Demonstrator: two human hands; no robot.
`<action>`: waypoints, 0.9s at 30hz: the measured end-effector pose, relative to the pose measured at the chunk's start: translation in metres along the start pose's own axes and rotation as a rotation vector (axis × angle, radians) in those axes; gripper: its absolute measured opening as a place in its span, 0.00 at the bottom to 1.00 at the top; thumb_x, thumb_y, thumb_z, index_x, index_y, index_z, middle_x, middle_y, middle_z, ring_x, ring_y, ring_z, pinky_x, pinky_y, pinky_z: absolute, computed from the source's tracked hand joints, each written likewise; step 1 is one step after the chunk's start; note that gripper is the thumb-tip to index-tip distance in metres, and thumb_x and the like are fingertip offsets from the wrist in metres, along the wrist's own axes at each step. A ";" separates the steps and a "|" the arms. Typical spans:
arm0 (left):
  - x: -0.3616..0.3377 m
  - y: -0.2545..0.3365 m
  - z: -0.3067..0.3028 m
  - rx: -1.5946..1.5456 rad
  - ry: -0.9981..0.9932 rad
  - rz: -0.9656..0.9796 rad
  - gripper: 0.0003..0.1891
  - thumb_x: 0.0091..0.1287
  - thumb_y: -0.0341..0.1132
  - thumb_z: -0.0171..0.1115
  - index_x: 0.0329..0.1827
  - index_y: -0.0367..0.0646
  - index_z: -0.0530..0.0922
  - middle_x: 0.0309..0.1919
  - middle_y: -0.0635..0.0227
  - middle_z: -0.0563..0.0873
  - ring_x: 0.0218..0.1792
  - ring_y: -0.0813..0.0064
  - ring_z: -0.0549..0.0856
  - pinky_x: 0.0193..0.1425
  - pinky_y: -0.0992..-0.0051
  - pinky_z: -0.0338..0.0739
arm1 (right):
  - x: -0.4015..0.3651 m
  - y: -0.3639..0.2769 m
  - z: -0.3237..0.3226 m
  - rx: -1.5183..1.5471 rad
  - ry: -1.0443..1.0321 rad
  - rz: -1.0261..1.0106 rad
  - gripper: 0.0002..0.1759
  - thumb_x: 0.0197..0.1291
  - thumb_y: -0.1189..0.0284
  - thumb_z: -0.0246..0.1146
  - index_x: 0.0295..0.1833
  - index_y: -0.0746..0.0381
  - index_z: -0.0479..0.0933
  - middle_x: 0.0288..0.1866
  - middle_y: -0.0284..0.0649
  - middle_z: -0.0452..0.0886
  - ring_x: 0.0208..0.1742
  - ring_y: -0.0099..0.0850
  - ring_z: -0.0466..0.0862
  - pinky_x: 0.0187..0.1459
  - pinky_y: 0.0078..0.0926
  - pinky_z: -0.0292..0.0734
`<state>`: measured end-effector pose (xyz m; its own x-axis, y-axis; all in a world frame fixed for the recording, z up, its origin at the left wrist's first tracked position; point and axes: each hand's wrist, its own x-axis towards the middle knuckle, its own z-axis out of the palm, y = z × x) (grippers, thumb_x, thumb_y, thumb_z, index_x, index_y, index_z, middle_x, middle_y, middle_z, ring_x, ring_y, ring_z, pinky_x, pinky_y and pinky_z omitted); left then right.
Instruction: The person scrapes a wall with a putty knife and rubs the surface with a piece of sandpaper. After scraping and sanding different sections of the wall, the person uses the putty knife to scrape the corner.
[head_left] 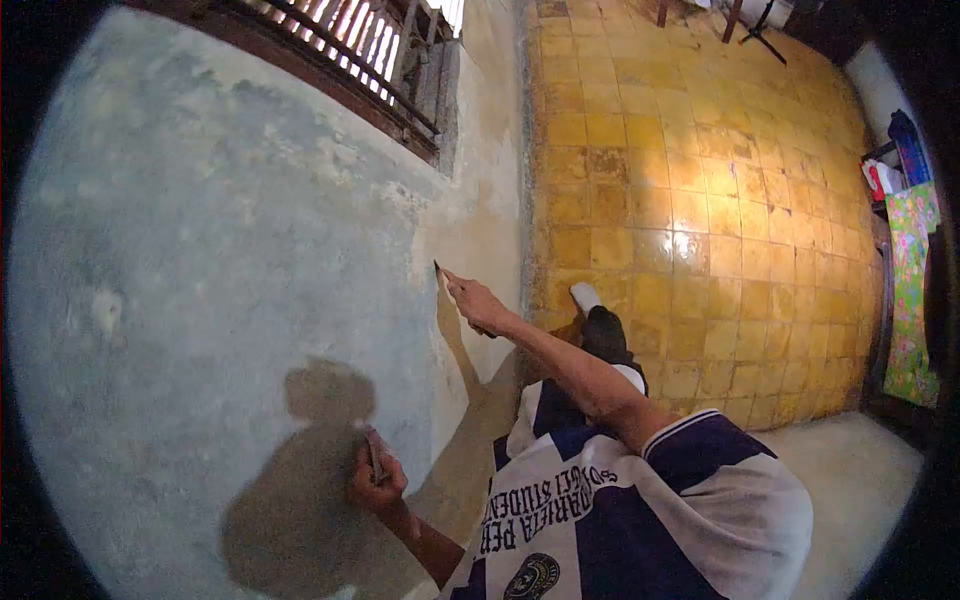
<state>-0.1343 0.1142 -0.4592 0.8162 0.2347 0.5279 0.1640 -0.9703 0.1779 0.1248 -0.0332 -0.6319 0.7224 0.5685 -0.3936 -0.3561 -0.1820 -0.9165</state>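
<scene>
My right hand [472, 303] is closed round a thin tool with a dark, pointed tip [437, 268], perhaps a scraper seen edge-on. Its tip is right at the wall [230, 250], near the border between blue-grey paint and bare beige plaster [480, 230]. The back end of the tool pokes out below my palm. Lower down on the left, my left hand [378, 478] grips a narrow flat tool [374, 445], its upper end pointing toward the wall; my fingers cover much of it, and I cannot tell its kind.
A barred window [370, 60] with a wooden sill is set in the wall above. Yellow floor tiles [690, 200] run along the wall, with my foot [586, 297] on them. A flowered cloth [910, 300] hangs at the far right. Dark furniture legs [733, 20] stand at the top.
</scene>
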 end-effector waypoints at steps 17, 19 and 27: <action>-0.004 -0.011 0.007 0.149 -0.073 0.162 0.19 0.70 0.45 0.53 0.35 0.37 0.83 0.33 0.60 0.90 0.16 0.71 0.81 0.20 0.72 0.74 | 0.004 0.011 -0.001 -0.090 0.074 -0.174 0.27 0.77 0.57 0.42 0.77 0.52 0.58 0.42 0.63 0.81 0.43 0.56 0.82 0.56 0.45 0.75; 0.002 -0.014 0.008 0.080 -0.019 0.268 0.16 0.70 0.43 0.55 0.29 0.39 0.78 0.34 0.59 0.89 0.16 0.71 0.80 0.20 0.72 0.74 | -0.010 0.005 0.007 -0.083 0.035 -0.072 0.27 0.76 0.58 0.42 0.77 0.52 0.58 0.42 0.63 0.81 0.43 0.57 0.82 0.55 0.45 0.75; -0.006 -0.025 0.005 -0.122 -0.132 0.323 0.12 0.70 0.36 0.57 0.40 0.43 0.62 0.32 0.50 0.87 0.16 0.65 0.80 0.19 0.69 0.75 | -0.002 0.034 0.051 -0.134 0.289 -0.257 0.28 0.75 0.59 0.41 0.76 0.54 0.58 0.50 0.62 0.80 0.49 0.62 0.80 0.55 0.53 0.74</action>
<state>-0.1407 0.1366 -0.4710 0.8810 -0.1000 0.4624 -0.1746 -0.9772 0.1212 0.0810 0.0006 -0.6581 0.9214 0.3639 -0.1365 -0.0756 -0.1768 -0.9813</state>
